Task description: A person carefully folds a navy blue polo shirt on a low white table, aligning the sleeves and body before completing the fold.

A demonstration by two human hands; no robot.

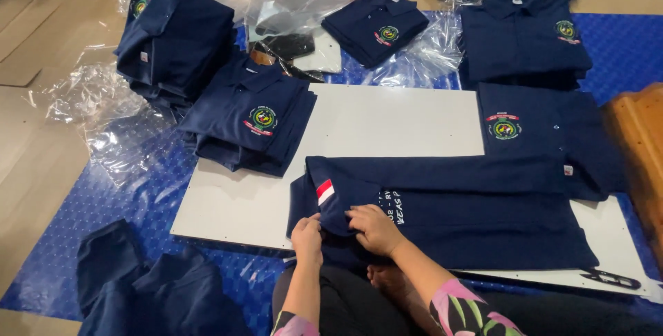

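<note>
A navy polo shirt [476, 212] lies face down across a white board [387, 125], with white lettering on its back and a red-and-white flag patch on its sleeve [324, 191]. My left hand [306, 236] pinches the sleeve's lower edge at the shirt's left end. My right hand [373, 228] presses on the folded sleeve just right of it, fingers curled on the cloth. Both hands are at the near edge of the board.
Folded navy shirts with round chest badges lie in stacks at the left [173, 39], centre left [252, 118], back [376, 25] and right [525, 39]. Clear plastic bags [103, 111] spread over a blue mat [97, 205]. Black snips [611, 279] rest near right. Loose navy cloth [148, 284] lies near left.
</note>
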